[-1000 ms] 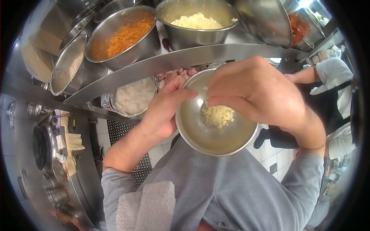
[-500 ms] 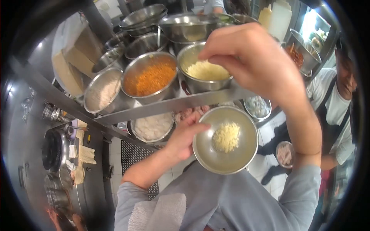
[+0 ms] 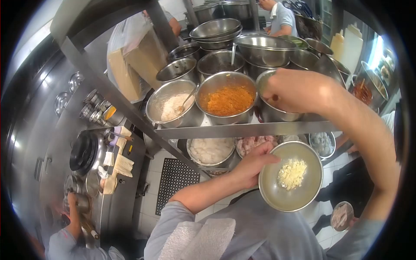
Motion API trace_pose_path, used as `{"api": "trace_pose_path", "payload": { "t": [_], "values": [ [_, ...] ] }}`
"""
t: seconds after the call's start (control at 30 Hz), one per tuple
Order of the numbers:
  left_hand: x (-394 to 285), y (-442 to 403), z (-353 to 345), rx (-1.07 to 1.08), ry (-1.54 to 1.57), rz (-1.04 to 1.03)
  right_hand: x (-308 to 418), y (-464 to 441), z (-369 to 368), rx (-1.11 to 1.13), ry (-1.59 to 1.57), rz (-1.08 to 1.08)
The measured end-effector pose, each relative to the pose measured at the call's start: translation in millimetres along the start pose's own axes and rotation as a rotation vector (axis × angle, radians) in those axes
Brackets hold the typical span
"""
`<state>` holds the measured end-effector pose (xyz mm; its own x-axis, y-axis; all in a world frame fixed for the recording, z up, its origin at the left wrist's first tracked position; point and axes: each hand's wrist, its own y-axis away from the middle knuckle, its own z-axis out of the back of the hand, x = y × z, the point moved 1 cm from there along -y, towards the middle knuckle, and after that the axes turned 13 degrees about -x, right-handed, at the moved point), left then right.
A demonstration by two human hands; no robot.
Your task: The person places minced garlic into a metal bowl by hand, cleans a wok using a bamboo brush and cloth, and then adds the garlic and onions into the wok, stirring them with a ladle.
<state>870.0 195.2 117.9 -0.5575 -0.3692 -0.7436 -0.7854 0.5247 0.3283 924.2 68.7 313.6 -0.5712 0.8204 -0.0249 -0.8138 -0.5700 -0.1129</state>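
Note:
My left hand [image 3: 255, 164] grips the rim of a small metal bowl [image 3: 292, 201], thumb over the edge. In the bowl lies a heap of pale yellow chopped bits, like minced garlic [image 3: 293, 173]. My right hand [image 3: 299, 90] reaches down into a metal bowl [image 3: 277, 115] on the shelf. Its fingers are curled in, and the hand hides their tips and the bowl's contents. Just left stands a bowl of orange chopped food [image 3: 229, 100]. Farther left, a bowl of whitish powder [image 3: 175, 104] has a spoon in it.
A metal rail [image 3: 242, 129] runs between my hands. Below it sit bowls of white food [image 3: 212, 151] and pink meat [image 3: 255, 144]. More metal bowls [image 3: 219, 32] are stacked behind. A co-worker [image 3: 284, 24] stands at the back; other people are at both sides. Cooking pots [image 3: 76, 184] are at left.
My right hand has gone from a pinch above the shelf bowl down into it. My left hand holds the small bowl as before. The camera view has shifted, so everything appears farther right.

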Motion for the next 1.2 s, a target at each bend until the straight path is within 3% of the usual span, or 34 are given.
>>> {"api": "trace_pose_path", "payload": {
  "t": [0.3, 0.43, 0.47, 0.57, 0.63, 0.67, 0.73, 0.77, 0.9, 0.97, 1.1, 1.2],
  "values": [
    [-5, 1, 0, 0.046, 0.046, 0.057, 0, -4, 4, 0.170, 0.051, 0.037],
    [-9, 2, -1, 0.012, 0.002, 0.025, -2, -5, -9, -0.124, 0.011, 0.124],
    [-7, 0, 1, 0.016, -0.004, 0.021, -5, -5, -12, -0.032, 0.047, 0.093],
    [-7, 0, -1, 0.012, -0.002, 0.030, -8, -4, -13, -0.026, 0.095, 0.101],
    [-6, -2, -3, 0.005, -0.002, 0.048, -5, -2, -3, -0.138, 0.112, 0.174],
    [-5, -3, -1, 0.001, -0.006, 0.055, -6, 0, 4, -0.059, 0.141, 0.105],
    [1, -10, 6, 0.026, 0.024, 0.058, -12, 1, 5, -0.126, 0.027, 0.040],
    [3, -11, 7, 0.016, 0.027, 0.066, -10, 5, 4, -0.204, 0.165, 0.057],
    [0, -8, -3, 0.000, -0.005, 0.067, 1, 45, 10, -0.440, 0.082, 0.078],
    [-1, -7, -7, -0.015, -0.014, 0.064, 9, 82, -1, -0.399, -0.045, 0.103],
    [7, -9, -21, -0.056, 0.034, 0.051, 18, 154, -57, -0.072, -0.228, 0.025],
    [20, -19, -20, -0.040, 0.017, 0.101, 11, 184, -93, -0.073, -0.277, -0.098]
  ]
}}
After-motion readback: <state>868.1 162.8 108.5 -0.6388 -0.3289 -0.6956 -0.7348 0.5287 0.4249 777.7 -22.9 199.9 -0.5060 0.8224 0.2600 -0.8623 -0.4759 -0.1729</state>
